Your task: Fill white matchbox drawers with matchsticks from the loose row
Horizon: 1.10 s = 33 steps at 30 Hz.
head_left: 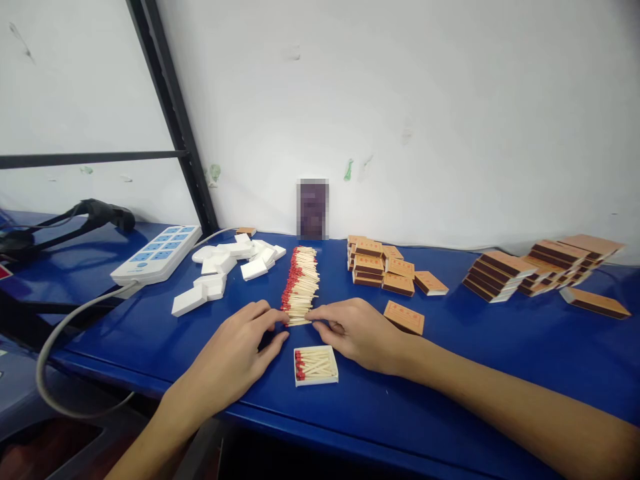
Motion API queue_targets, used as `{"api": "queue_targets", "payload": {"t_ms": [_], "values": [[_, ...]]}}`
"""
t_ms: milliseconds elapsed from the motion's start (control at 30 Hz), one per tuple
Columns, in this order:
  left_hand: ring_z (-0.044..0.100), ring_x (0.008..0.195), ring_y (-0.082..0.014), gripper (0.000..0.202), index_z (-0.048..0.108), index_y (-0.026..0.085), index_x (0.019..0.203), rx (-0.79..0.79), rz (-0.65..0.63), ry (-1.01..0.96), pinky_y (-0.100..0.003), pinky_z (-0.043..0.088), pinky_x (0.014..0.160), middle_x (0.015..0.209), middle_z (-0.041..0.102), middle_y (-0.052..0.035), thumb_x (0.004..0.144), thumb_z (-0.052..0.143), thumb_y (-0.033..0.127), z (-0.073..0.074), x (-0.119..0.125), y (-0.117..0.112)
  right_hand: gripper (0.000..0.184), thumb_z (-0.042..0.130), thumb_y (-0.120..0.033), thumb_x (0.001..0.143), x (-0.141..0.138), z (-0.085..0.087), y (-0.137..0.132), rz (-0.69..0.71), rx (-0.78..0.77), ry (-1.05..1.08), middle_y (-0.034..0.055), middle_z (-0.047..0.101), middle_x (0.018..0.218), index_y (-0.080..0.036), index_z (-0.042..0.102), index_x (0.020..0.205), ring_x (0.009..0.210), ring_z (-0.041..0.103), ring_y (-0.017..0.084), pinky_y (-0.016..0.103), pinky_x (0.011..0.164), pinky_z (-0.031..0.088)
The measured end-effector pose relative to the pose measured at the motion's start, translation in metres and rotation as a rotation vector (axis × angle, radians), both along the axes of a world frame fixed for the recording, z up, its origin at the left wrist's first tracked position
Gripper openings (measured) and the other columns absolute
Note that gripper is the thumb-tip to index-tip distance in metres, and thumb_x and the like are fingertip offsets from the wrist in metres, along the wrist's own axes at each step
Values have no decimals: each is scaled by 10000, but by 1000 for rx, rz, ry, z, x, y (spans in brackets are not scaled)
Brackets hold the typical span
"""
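Observation:
A long heap of matches with red heads on the left runs away from me across the blue table. My left hand reaches its near end, index fingertip against the match heads and thumb lower, apart from the index finger. From the other side, my right hand touches the bare stick ends with its index finger, the thumb just below and the other fingers curled. The nearest matches lie between the two hands' fingertips. In front of the heap, between my wrists, a white matchbox tray holds a layer of matches.
White empty-looking trays lie loosely on the left, near a power strip with a grey cable. Orange matchbox sleeves are piled right of the heap, one sleeve beside my right forearm. Stacked matchboxes stand far right.

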State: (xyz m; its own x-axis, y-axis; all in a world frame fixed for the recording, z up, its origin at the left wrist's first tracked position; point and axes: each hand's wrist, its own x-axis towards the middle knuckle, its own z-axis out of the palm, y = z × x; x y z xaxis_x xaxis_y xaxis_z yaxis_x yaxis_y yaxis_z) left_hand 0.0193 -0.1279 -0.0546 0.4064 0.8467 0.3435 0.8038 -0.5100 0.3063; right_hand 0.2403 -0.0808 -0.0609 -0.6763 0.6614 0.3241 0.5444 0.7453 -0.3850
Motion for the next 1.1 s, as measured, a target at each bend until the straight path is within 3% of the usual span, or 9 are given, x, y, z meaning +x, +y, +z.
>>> {"api": "queue_targets", "payload": {"t_ms": [233, 567, 867, 1100], "values": [[605, 865, -194, 234, 646, 229, 1111, -25, 20, 10, -306, 485, 738, 939, 600, -32, 952, 481, 279, -1, 0, 0, 273, 519, -177, 891, 0, -1, 1, -9, 17, -18, 37, 735, 800, -179, 716, 1079, 596, 587, 114, 216, 588, 398], [601, 837, -176, 214, 654, 224, 1060, -41, -1, -5, -300, 475, 744, 926, 588, -20, 958, 472, 271, 1, 1, 0, 291, 515, -125, 865, 1, -5, 2, 23, 4, 0, 33, 753, 881, -204, 731, 1044, 738, 664, 146, 225, 677, 453], [592, 855, -166, 229, 660, 233, 1079, -72, -15, -10, -302, 458, 781, 945, 581, -15, 970, 464, 283, 1, 0, 0, 289, 522, -113, 855, 0, -2, 2, 27, -4, 12, 32, 759, 871, -193, 744, 1022, 704, 666, 138, 216, 635, 442], [593, 838, -154, 192, 656, 226, 992, -78, -18, -28, -289, 456, 758, 936, 581, -2, 967, 476, 286, 1, -1, -1, 292, 517, -123, 866, 1, -2, 2, 40, -6, 29, 26, 759, 869, -202, 737, 1041, 696, 664, 131, 214, 628, 433]]}}
